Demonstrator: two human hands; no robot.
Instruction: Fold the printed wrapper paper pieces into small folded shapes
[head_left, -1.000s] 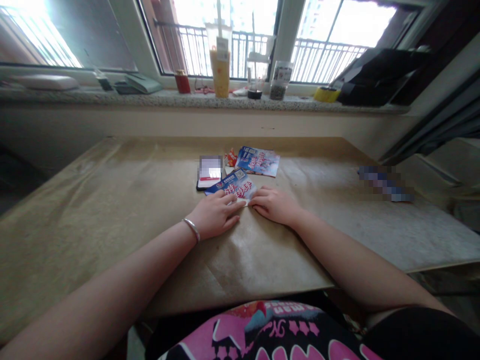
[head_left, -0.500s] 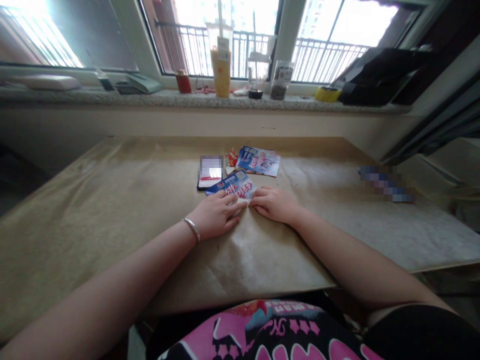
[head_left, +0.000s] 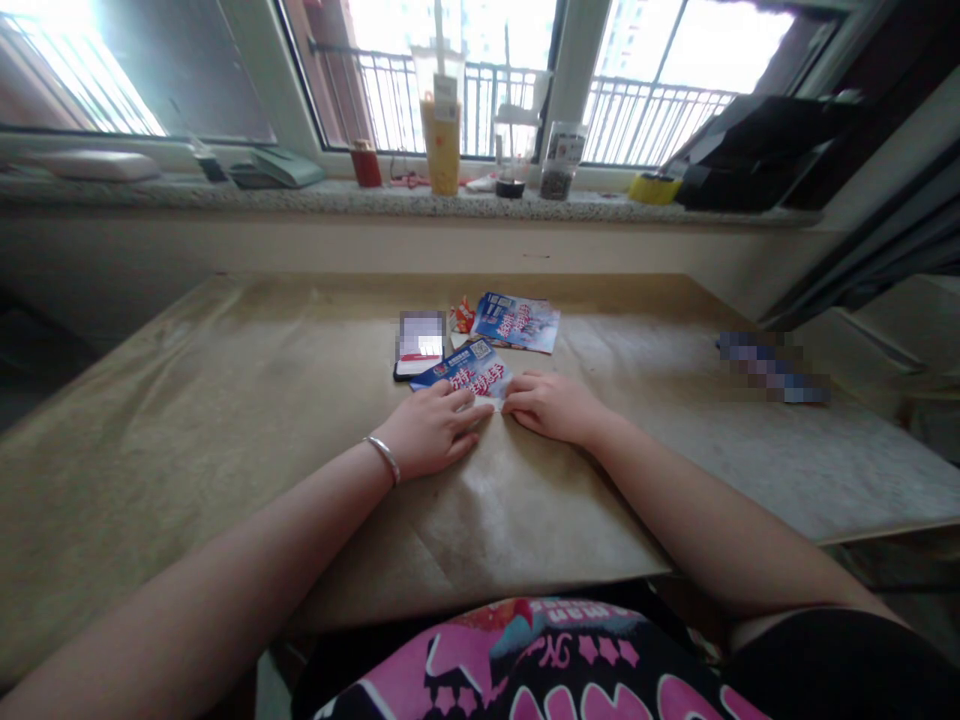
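A blue and white printed flyer (head_left: 480, 372) with red lettering and a QR code lies on the table at my fingertips. My left hand (head_left: 439, 425), a silver bangle at its wrist, rests on the flyer's near left part with fingers stretched out. At the near right corner my right hand (head_left: 551, 405) has its fingers curled together on the paper edge; the thumb is partly hidden. Beyond the flyer lies a stack of similar flyers (head_left: 517, 322). A phone (head_left: 420, 345) with a lit, blurred screen touches the flyer's left side.
A crumpled orange-red wrapper (head_left: 462, 316) sits beside the stack. Far right on the tan-covered table (head_left: 300, 400) is a blurred blue item (head_left: 772, 368). The windowsill (head_left: 337, 198) bears a tall yellow drink cup (head_left: 442, 145), a red-capped jar (head_left: 366, 165) and yellow tape (head_left: 654, 188).
My right hand has shifted very slightly to the right along the flyer's near edge. My left hand, the phone and the stack stay where they were.
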